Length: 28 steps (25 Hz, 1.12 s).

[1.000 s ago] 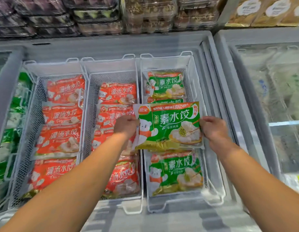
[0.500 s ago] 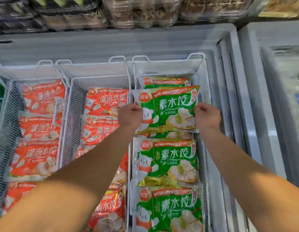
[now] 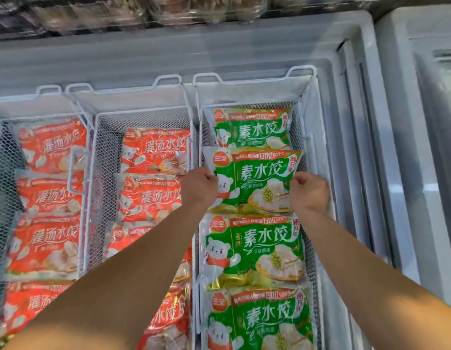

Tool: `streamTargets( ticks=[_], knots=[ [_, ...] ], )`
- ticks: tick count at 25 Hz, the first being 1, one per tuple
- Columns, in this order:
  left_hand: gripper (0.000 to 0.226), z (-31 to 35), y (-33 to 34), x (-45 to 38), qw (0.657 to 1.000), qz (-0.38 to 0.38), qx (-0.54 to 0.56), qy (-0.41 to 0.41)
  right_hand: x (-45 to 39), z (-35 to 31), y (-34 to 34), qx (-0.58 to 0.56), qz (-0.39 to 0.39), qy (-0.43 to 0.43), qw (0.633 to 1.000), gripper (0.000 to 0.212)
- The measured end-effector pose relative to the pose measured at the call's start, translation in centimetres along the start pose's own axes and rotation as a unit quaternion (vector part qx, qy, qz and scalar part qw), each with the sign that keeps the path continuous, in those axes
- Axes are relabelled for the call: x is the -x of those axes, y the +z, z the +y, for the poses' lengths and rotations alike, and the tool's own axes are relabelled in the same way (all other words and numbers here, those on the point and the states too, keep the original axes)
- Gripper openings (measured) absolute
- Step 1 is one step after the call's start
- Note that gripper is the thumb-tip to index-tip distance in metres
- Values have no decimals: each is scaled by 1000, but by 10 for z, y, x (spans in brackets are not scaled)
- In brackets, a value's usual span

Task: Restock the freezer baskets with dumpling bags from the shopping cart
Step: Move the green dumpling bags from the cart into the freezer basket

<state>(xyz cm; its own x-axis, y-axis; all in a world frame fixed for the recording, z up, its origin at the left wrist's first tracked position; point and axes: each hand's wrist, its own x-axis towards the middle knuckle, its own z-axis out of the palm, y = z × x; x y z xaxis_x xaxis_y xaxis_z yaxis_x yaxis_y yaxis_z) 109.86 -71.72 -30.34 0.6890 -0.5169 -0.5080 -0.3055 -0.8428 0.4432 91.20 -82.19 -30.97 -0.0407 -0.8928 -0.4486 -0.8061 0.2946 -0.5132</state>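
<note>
Green plastic fills the right wire basket [image 3: 311, 97] in the head view: a green dumpling bag [image 3: 254, 180] is held flat above the row, its top edge overlapping the far green bag [image 3: 252, 127] at twelve o'clock of it and its bottom edge just over the near green bag [image 3: 254, 248] at six o'clock. The left hand [image 3: 199, 189] grips the held bag's left edge at nine o'clock, fingers curled round the plastic, knuckles up. The right hand [image 3: 309, 192] pinches the right edge at three o'clock, fingers likewise curled on the bag and close to the basket's right wall. A fourth green bag [image 3: 259, 322] lies at the lower edge of the frame, at six o'clock of the near one. At nine o'clock of this basket stands the middle basket [image 3: 141, 114], lined with red dumpling bags [image 3: 153, 150] running from far to near, partly hidden by the left forearm. Further toward nine o'clock sits the left basket [image 3: 42, 114], also with red bags [image 3: 52, 145] in a column. All three baskets sit in a white chest freezer [image 3: 358, 122], whose frosted rim runs along twelve o'clock. Above it, blurred clear-packed trays [image 3: 206, 8] line a shelf.
</note>
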Motion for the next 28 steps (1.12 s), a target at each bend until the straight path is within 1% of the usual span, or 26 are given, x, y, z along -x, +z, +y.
streamTargets(
  ticks=[4, 6, 8, 10, 11, 12, 13, 14, 15, 16, 17, 18, 19, 20, 22, 25, 28],
  knots=[
    [23, -14, 5, 13, 998, -62, 20, -25, 14, 2, 2, 26, -33, 3, 999, 26],
    [24, -22, 5, 20, 996, -77, 31, -37, 18, 5, 1, 28, -33, 5, 999, 26],
    [24, -22, 0, 11, 997, -63, 1, -33, 12, -1, -2, 36, -17, 12, 999, 25],
    [20, -17, -8, 1, 999, -27, -25, -12, 6, -9, -6, 57, -4, 1, 998, 22],
    [17, -13, -11, 0, 999, 2, -32, 16, 6, -10, -5, 70, 4, -21, 997, 23],
    [22, -12, -11, 3, 995, 46, -48, 68, 9, -8, -3, 94, 15, -66, 993, 30],
    [35, -10, -10, 7, 983, 86, -74, 141, 13, -4, 1, 121, 17, -127, 984, 40],
    [47, -11, -6, 10, 964, 98, -117, 216, 16, 0, 6, 150, -2, -190, 970, 49],
    [57, -12, 0, 14, 946, 65, -169, 270, 16, 5, 11, 182, -44, -231, 955, 55],
    [66, -14, 7, 15, 931, 4, -222, 291, 14, 8, 15, 217, -97, -250, 939, 59],
    [74, -18, 14, 15, 920, -67, -267, 280, 13, 10, 17, 250, -150, -249, 924, 62],
    [81, -23, 20, 12, 913, -129, -295, 252, 12, 13, 18, 270, -188, -234, 915, 63],
    [85, -27, 23, 9, 908, -170, -311, 222, 12, 15, 18, 277, -201, -217, 914, 62],
    [87, -28, 26, 5, 904, -189, -324, 206, 12, 17, 18, 278, -198, -205, 917, 61],
    [88, -23, 30, 0, 892, -194, -349, 211, 13, 17, 15, 284, -188, -195, 920, 61],
    [87, -19, 31, -6, 885, -174, -369, 224, 13, 17, 13, 283, -186, -185, 923, 62],
    [83, -21, 27, -4, 883, -168, -377, 221, 13, 13, 13, 282, -208, -191, 917, 64]
  ],
)
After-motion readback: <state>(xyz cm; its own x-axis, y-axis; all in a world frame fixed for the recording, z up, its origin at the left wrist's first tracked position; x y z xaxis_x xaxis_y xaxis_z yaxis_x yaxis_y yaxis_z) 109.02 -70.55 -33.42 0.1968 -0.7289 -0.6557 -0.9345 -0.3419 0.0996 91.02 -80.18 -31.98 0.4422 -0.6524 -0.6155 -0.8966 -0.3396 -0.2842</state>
